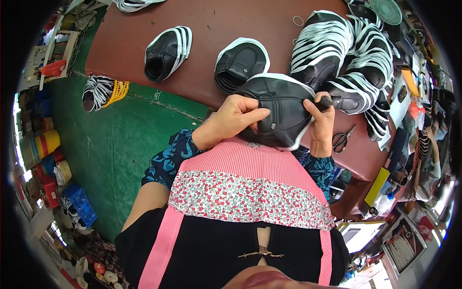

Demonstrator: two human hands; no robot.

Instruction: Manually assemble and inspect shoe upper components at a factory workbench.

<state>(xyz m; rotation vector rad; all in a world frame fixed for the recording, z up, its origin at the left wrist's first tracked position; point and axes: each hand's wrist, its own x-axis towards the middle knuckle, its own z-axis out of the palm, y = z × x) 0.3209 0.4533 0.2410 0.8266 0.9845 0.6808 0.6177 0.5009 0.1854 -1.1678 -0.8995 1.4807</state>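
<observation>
Closest in, your pink-checked and floral apron [250,195] fills the lower view, and just beyond it there's the black shoe upper [287,108], up between your two hands at the near edge of the surface [122,55]. Your left hand [236,118] has thumb and fingers clamped on its left side; your right hand [321,123] is clamped on its right side, thumb across the black face, and by those fingertips sits a small dark piece [326,102], too unclear to name. White lining edges the upper, with a small round metal-coloured stud on its face. Off to your right, dark-handled scissors [341,141] lie on the surface, apart from your hand. Just past the held piece comes a second black upper [245,58], white-rimmed, and farther left, well apart, another upper [166,53] with white edges. Over to the right, a thick stack of uppers [321,43] fans out, more nested rows crowding beside it. Down left on the green floor [120,130], a yellow basket [119,91] holds striped-looking uppers, and away at the far right corner there's a round green fan [386,11].
</observation>
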